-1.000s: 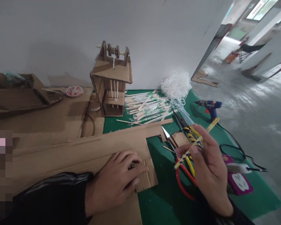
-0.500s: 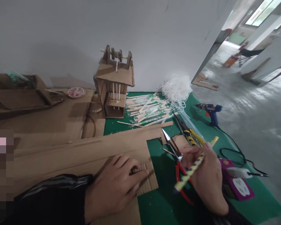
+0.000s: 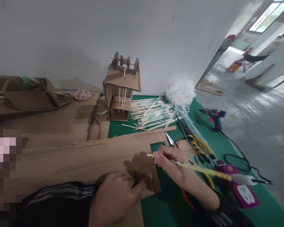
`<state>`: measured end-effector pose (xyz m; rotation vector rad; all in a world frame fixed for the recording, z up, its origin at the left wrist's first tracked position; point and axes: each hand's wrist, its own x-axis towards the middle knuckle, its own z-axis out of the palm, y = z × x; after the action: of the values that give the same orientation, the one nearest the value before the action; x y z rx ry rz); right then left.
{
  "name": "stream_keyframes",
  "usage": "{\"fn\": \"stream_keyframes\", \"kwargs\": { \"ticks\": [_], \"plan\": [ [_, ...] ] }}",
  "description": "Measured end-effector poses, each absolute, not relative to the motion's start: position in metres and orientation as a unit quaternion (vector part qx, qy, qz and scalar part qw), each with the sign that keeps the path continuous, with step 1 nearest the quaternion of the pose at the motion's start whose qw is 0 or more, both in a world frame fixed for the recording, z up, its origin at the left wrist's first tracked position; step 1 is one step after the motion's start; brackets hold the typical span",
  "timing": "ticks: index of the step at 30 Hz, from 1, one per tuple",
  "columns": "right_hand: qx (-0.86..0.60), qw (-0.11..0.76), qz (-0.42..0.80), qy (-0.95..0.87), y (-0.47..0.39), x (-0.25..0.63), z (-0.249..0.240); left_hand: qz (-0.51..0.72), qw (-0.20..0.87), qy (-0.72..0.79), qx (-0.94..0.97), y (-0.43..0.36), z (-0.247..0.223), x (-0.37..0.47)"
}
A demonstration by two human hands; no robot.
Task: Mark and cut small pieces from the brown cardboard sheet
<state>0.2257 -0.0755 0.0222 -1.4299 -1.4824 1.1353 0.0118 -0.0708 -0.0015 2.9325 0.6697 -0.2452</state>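
My left hand (image 3: 119, 195) presses down on a small cardboard piece (image 3: 144, 181), its index finger stretched across it; the other fingers are curled. That piece lies on a large cardboard sheet (image 3: 85, 157) near its right end. Just to the right, my right hand (image 3: 170, 160) pinches a yellow pencil with dark spots (image 3: 203, 168) close to its tip, the long end pointing right. The pencil's tip is over the sheet above the small piece. Red-handled scissors or pliers (image 3: 188, 198) lie partly hidden under my right forearm.
Behind stand a cardboard model (image 3: 121, 82) and a pile of wrapped sticks (image 3: 151, 113). White cord (image 3: 180, 94), yellow-black pliers (image 3: 198, 145), a blue glue gun (image 3: 215, 116) and a purple power socket (image 3: 241, 189) are at the right. A red-white spool (image 3: 82, 95) sits at left.
My right hand has moved left over the cardboard edge and turned the pencil, whose tip now points left. My left index finger has straightened over the small piece. The view has shifted slightly.
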Motion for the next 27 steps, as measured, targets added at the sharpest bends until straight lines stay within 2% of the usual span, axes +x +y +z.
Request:
{"fn": "stream_keyframes", "kwargs": {
  "ticks": [9, 27],
  "plan": [
    [-0.573, 0.352, 0.486, -0.558, -0.071, 0.202, -0.006, -0.068, 0.109, 0.237, 0.963, -0.068, 0.003, 0.014],
    [-0.564, 0.323, 0.47, -0.597, -0.067, 0.201, -0.006, -0.075, 0.105, 0.241, 0.962, -0.07, -0.001, 0.013]
  ]
}}
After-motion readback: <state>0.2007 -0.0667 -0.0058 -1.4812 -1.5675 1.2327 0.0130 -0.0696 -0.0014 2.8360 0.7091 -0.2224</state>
